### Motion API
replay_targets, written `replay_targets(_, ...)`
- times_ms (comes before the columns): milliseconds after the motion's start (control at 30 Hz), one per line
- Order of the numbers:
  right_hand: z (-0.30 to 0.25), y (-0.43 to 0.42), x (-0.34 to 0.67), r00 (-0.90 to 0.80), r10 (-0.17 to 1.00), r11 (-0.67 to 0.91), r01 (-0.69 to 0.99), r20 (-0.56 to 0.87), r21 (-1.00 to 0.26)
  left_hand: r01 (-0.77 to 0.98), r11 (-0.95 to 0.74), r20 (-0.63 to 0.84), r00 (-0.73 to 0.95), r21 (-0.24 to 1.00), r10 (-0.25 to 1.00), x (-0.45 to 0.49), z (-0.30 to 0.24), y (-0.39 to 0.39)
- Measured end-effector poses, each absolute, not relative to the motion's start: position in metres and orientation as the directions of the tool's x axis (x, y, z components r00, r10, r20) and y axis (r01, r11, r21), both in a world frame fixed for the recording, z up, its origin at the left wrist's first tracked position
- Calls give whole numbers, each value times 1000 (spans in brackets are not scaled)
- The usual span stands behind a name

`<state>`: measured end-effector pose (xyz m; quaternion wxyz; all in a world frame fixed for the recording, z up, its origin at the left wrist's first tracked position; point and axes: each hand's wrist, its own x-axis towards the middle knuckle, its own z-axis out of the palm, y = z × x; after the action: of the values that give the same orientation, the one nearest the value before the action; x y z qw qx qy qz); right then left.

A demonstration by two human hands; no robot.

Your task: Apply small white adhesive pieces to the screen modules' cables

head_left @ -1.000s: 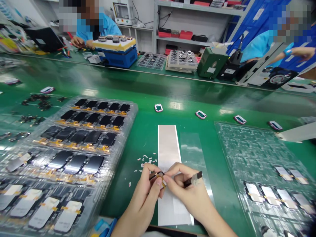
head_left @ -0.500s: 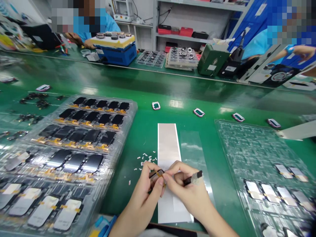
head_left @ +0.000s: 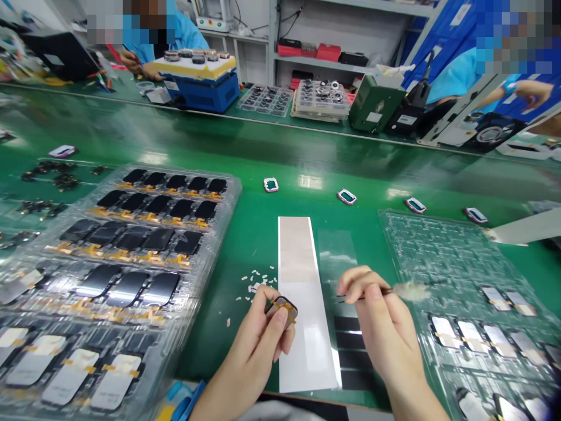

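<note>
My left hand (head_left: 256,336) is closed around a small display screen (head_left: 287,304), its grey back and orange flex cable facing up. Thumb and fingers grip it at the edges, over the left side of a long white strip sheet (head_left: 302,345). To the right, my right hand (head_left: 385,327) pinches dark tweezers (head_left: 388,290), their tips pointing left and their rear end pale and blurred. Beneath that hand lies a clear film with black bands (head_left: 353,345). Small white peeled bits (head_left: 254,286) are scattered on the green mat beside my left hand.
A clear tray of display screens (head_left: 219,234) stands on the left. Another clear tray (head_left: 394,245), partly filled, is at the right. Several small frames (head_left: 347,196) lie in a row behind. Across the bench are a blue box (head_left: 205,93) and two co-workers in blue sleeves.
My right hand has moved away from the display screen to the right, turning the tweezers so their tips point left. My left hand still holds the screen, now more exposed.
</note>
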<state>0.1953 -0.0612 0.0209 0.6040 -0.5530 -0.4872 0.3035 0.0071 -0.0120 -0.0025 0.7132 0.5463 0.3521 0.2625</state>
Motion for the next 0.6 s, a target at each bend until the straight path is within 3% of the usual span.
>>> replay_targets(167,28,-70,185,77,968,187,416,240,-890,-32,293,-224,567,956,793,9,1,-8)
replay_targets(267,32,-66,187,110,949,211,475,296,-854,27,246,-219,557,969,801,8,1,-9)
replay_targets(400,26,-52,195,289,902,168,450,321,-877,254,-54,-104,569,966,816,4,6,-8)
replay_targets(500,9,-44,199,407,890,92,278,204,-956,375,-346,12,663,860,749,4,9,-4)
replay_targets(600,-8,-40,203,496,856,49,196,142,-979,388,-528,98,730,756,676,12,5,-1)
